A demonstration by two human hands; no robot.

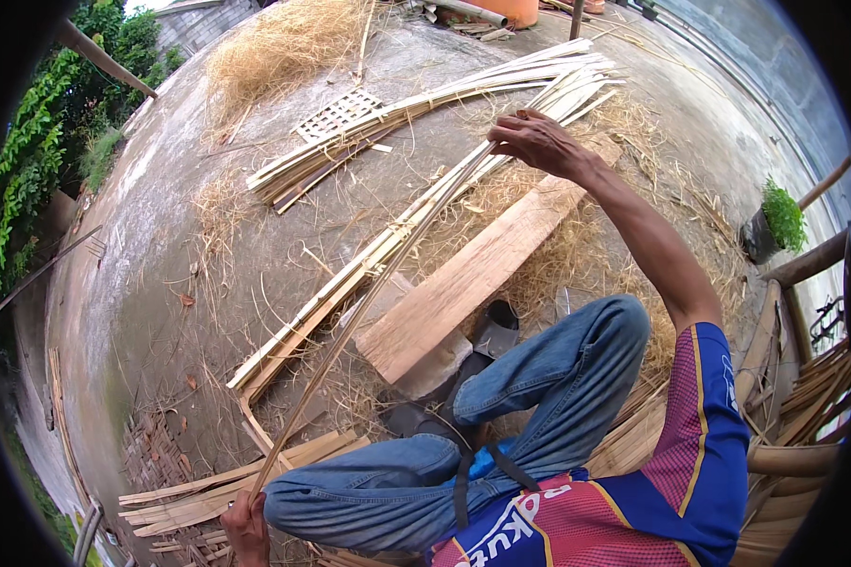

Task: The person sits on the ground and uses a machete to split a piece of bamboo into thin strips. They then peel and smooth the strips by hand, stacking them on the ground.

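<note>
A long thin bamboo strip [350, 331] stretches diagonally across the concrete floor [161, 255]. My right hand [539, 142] pinches its far end with the arm held out. My left hand [246, 529] grips the near end, low by my bent knee in blue jeans [539, 378]. The strip passes over a tied bundle of split bamboo strips [388, 246] lying on the ground beneath it.
A wooden plank [473, 274] rests on a block beside a dark sandal [496, 326]. Another strip bundle [425, 104], a small woven lattice [338, 115] and heaps of dry shavings [274, 47] lie farther out. Flat strips [208, 496] lie near my left hand. A potted plant [775, 222] stands at right.
</note>
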